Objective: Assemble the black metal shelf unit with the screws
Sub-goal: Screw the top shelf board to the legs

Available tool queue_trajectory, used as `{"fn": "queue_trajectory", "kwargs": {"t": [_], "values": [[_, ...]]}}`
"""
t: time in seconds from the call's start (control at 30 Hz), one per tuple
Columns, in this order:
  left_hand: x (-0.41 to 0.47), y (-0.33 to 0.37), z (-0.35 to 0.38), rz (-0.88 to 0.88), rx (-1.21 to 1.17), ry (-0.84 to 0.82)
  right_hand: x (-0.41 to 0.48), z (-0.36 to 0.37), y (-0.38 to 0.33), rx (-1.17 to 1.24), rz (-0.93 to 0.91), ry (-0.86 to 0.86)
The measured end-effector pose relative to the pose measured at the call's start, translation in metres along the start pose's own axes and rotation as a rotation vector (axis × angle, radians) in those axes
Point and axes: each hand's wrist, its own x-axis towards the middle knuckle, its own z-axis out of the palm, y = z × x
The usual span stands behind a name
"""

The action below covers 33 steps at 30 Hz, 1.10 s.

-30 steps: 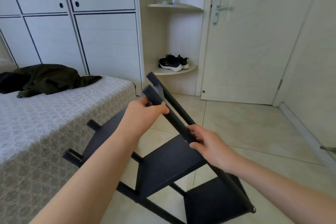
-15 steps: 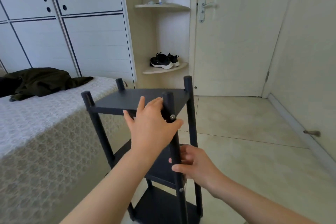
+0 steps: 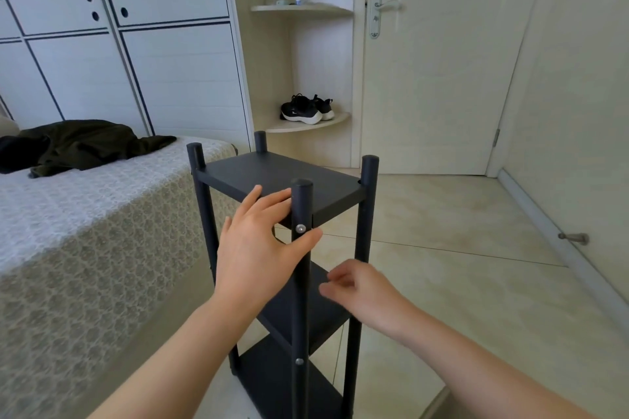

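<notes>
A: Where's the shelf (image 3: 286, 177)?
B: Upright on the floor (image 3: 442, 282), bed (image 3: 85, 214) at its 9 o'clock. Our left hand (image 3: 252, 248) lays straight fingers (image 3: 269, 201) on top, thumb across the front post (image 3: 301, 299); our right hand (image 3: 364, 289), at 4 o'clock, hangs loosely curled, blurred.
A: Risk?
B: We could tip it, pushing high. Its feet are cut off; back screws hidden.

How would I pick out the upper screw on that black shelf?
Find the black shelf unit standing beside the bed. On its nearest post, level with the top shelf, sits a silver screw, just above the thumb of the left hand. The post's other visible screw is much lower.
</notes>
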Motion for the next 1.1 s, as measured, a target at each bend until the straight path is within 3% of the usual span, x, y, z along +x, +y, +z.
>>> {"fn": "queue_trajectory", "kwargs": {"t": [0.1,0.2,0.67,1.1], "values": [[-0.002,-0.004,-0.001,-0.002,-0.010,0.002,0.007,-0.019,0.012,-0.097,0.075,0.187],[-0.005,-0.006,-0.002,0.009,-0.037,0.000,0.011,-0.029,0.017,-0.045,0.130,0.271],[-0.009,-0.011,-0.008,0.036,-0.163,-0.031,0.032,-0.028,0.005,0.203,-0.059,0.293],[-0.013,-0.007,-0.007,0.024,-0.237,-0.015,0.044,-0.023,0.002,0.289,-0.046,0.353]]}}
